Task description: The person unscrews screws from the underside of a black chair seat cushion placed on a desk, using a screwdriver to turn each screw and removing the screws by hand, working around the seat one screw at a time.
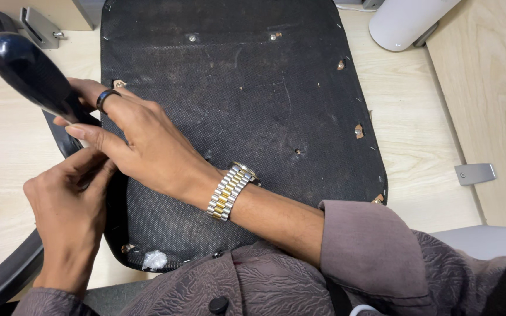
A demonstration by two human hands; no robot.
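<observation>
While the upturned chair seat [235,117] lay on the wooden floor [417,140], our right hand [142,140] gripped the black armrest [30,73] at its left edge; our left hand [68,205] pinched beneath it.

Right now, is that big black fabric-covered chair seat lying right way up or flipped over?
Flipped over: the black fabric-covered chair seat shows its dusty underside, with staples along the edge and bolt holes facing up, on the pale wooden table.

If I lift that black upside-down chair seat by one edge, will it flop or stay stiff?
The chair seat probably stays stiff: its fabric-covered underside lies flat, with screws and staples suggesting a rigid board. The dusty fabric should grip rather than slip. The armrest held by the right hand may make it lopsided.
</observation>
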